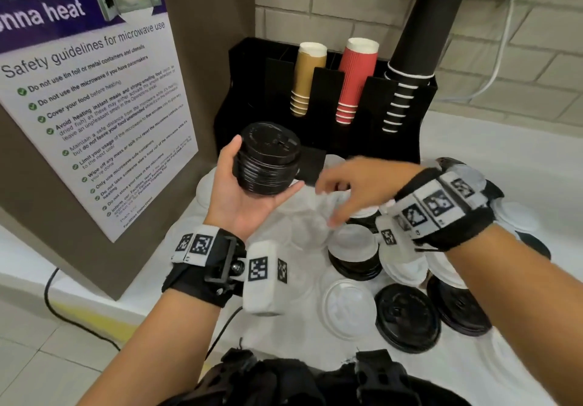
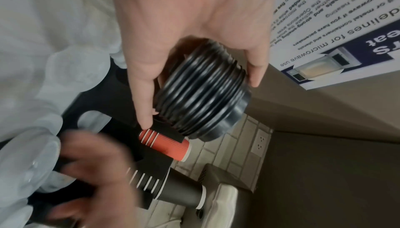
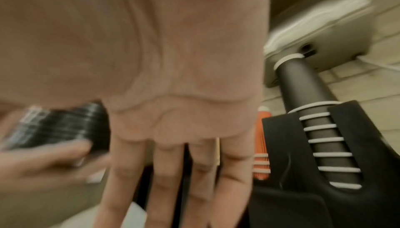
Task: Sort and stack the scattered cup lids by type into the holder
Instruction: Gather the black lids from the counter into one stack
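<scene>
Stack of black lids (image 1: 266, 159) sits gripped in my left hand (image 1: 243, 197), collecting one type; right hand's (image 1: 356, 187) fingers (image 3: 164, 177) hang loose, empty, over the desk's (image 1: 504, 159) scattered lids.

- left hand (image 1: 249, 184): palm up, raised, thumb and fingers curled round what it holds
- right hand (image 1: 356, 184): palm down, fingers spread loosely, holding nothing, blurred

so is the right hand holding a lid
No, the right hand is open with nothing in it; the left hand grips the black lid stack.
</scene>
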